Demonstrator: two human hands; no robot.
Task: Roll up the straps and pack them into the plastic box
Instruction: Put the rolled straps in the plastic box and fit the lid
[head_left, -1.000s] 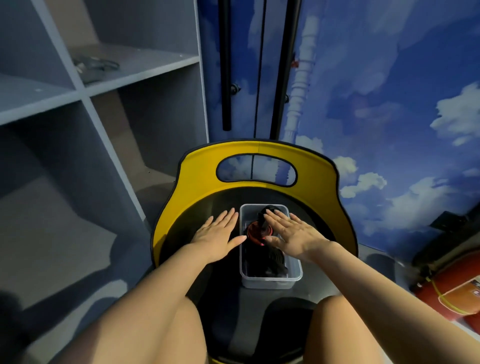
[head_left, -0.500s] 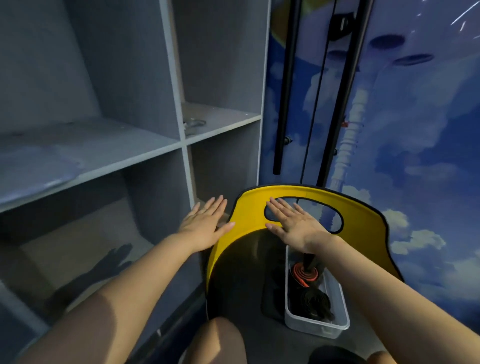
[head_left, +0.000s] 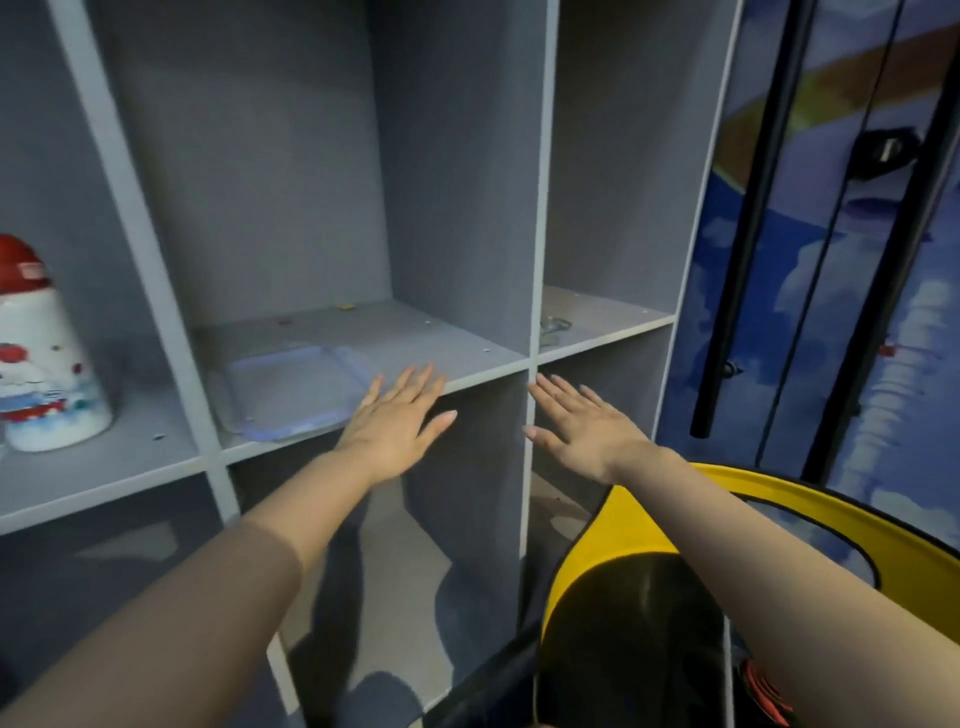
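Left forearm: it ran up from the lower left corner, bare, stretched toward the shelf unit (head_left: 535, 208).
Left hand (head_left: 397, 421): palm down, flat; its grip was spread, fingers straight and slightly fanned, pinching nothing. The fingertips lay over the front edge of the middle shelf board.
Right hand (head_left: 584, 428): palm down and level with the left one, grip likewise spread and empty, thumb pointing toward the left hand. It hung in front of the upright divider.
Gap between hands: the two hands were apart, with the divider's edge showing between them.
Straps (head_left: 763, 693): only an orange-red coil edge showed, below and behind the right forearm at the bottom edge; the rest was hidden by the arm. The plastic box could not be made out.
Yellow chair back (head_left: 623, 525): it curved under the right forearm, its black seat dark and hard to read.
Clear lid (head_left: 293, 387): flat on the shelf, just beside the left hand's little-finger side, reaching the board's front edge.
Open room: the compartment beyond the left fingertips was bare apart from small specks far back.
White bottle (head_left: 36, 353): red-capped, well to the left of the left hand, cut off by the frame edge.
Small object: beyond the right hand, blurred, unidentifiable.
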